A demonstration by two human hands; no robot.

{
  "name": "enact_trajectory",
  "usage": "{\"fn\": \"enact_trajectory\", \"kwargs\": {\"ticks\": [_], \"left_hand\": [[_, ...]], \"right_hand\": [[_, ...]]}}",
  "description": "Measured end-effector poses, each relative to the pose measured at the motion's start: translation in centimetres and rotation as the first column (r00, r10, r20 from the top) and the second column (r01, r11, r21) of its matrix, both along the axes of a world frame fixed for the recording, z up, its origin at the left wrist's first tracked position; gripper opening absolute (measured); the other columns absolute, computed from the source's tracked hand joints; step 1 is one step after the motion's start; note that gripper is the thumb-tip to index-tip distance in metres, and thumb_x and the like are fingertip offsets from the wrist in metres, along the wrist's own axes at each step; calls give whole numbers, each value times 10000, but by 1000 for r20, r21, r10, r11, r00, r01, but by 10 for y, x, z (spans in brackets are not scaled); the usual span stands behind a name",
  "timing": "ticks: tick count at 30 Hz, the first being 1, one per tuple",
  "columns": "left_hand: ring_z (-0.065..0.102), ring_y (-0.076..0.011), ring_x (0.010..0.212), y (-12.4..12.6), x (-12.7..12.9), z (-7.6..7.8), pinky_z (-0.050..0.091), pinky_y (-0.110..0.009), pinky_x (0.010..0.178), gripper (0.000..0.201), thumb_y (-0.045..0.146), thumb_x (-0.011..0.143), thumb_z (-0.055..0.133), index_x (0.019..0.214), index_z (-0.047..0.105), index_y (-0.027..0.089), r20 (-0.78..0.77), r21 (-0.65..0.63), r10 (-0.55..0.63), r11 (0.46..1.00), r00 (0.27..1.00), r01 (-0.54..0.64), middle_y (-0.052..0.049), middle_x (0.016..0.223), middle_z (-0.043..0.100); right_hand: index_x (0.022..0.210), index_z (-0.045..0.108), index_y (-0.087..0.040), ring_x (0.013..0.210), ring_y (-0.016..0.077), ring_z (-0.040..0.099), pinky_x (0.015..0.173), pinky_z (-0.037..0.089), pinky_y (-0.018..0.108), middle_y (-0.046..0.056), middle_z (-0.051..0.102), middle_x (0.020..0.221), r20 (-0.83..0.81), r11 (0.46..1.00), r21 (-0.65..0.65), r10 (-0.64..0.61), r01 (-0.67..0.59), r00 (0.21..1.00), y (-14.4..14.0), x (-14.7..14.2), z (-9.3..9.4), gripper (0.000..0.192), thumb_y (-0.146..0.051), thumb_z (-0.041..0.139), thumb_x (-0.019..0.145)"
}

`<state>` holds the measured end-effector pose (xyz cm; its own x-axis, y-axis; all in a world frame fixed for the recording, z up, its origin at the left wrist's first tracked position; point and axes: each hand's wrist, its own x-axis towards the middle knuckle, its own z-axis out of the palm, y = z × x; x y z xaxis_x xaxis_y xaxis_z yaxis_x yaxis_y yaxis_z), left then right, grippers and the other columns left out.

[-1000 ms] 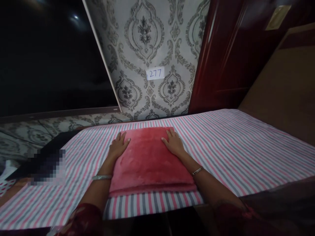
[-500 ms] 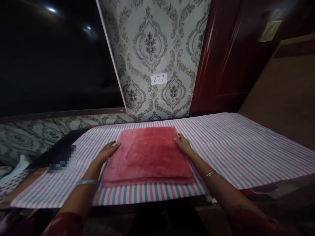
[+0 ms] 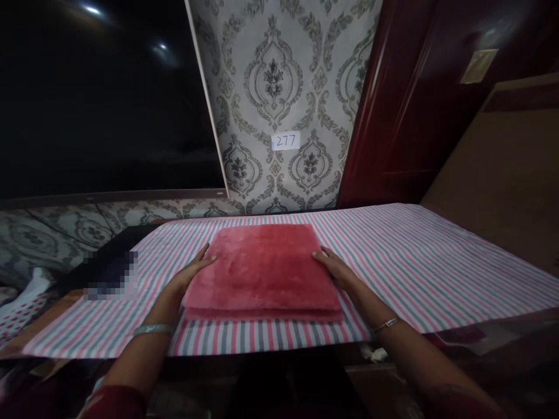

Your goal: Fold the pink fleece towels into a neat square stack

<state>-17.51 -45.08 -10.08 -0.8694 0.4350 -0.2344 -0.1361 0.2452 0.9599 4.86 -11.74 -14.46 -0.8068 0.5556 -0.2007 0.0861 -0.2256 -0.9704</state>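
Observation:
A folded pink plush cloth (image 3: 266, 267) lies flat on a striped sheet (image 3: 419, 256), its layers showing along the near edge. At its left side is my left hand (image 3: 194, 269), the thumb resting on the top edge and the fingers stretched out along the side. My right hand (image 3: 334, 265) mirrors it on the right side, thumb touching the cloth's top and fingers extended beyond the edge. Both hands are apart from each other, with the cloth between them. The undersides of the fingers are partly hidden.
A large dark screen (image 3: 109, 105) stands at the back left, beside patterned wallpaper with a paper label (image 3: 286, 141) reading 277. To the right are a dark red door (image 3: 402, 105) and a brown board (image 3: 502, 163). Dotted fabric (image 3: 21, 317) lies far left.
The fingers of both hands have straightened a little along the cloth's sides. The cloth keeps its place on the sheet; the camera view has shifted slightly.

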Motion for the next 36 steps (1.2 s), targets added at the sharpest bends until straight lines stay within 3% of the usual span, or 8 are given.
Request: {"fn": "enact_trajectory", "kwargs": {"ticks": [5,11,14,17,23,30,33,36], "left_hand": [[582,-278,1287,4,-2,4,530,-354,997,1021,479,753,749,1597,217,266,-152,38,-54,997,987,60,-118,1482,537],[482,-279,1382,19,-2,45,465,-336,1080,824,481,802,697,1537,385,277,-384,-33,-43,999,922,33,-57,1549,462],[569,-276,1301,32,5,56,498,-352,1050,780,444,826,694,1528,397,280,-366,75,22,997,930,6,-59,1479,550],[666,-297,1162,46,19,44,559,-408,967,864,379,784,766,1537,368,235,-213,150,23,989,977,10,-119,1380,629],[704,-278,1089,51,39,-6,584,-377,911,889,286,803,768,1544,311,111,82,114,120,985,989,-129,-218,1344,630],[639,-286,1211,28,60,-17,569,-359,949,930,440,843,700,1595,207,201,-53,-9,35,999,998,-35,-174,1399,598],[526,-292,1344,31,72,-14,530,-364,1022,990,422,811,722,1607,160,248,-241,-64,-102,994,965,89,-128,1526,482],[446,-290,1410,33,74,-11,497,-369,1063,988,373,810,710,1609,139,261,-308,-93,-126,990,943,102,-97,1590,395]], "right_hand": [[1362,474,-173,916,256,734,829,597,395,115,727,1154,-96,999,17,47,-45,994,-7,-7,15,675,-335,689,742],[1381,509,-192,824,242,722,750,597,363,64,757,977,-75,976,204,-58,73,995,25,-15,66,689,-302,718,734],[1300,598,-195,872,239,716,777,585,336,58,757,1022,-125,960,260,-70,101,990,52,-15,84,618,-315,759,716],[1285,613,-176,854,217,714,773,579,315,72,755,1045,-44,968,211,-126,132,991,67,-14,74,599,-298,772,720],[1420,479,-106,861,231,725,789,596,368,161,730,1125,136,981,117,-170,155,976,61,3,21,692,-310,718,803],[1357,542,-196,1139,278,663,949,564,384,133,648,1333,72,983,178,35,-47,997,52,36,6,637,-459,718,805],[1402,482,-212,1129,272,664,931,573,395,96,664,1313,-21,974,214,78,-71,997,45,37,9,730,-407,753,753],[1501,349,-238,995,273,710,833,603,408,75,724,1180,-16,979,199,53,-49,998,41,36,17,904,-357,783,717]]}}
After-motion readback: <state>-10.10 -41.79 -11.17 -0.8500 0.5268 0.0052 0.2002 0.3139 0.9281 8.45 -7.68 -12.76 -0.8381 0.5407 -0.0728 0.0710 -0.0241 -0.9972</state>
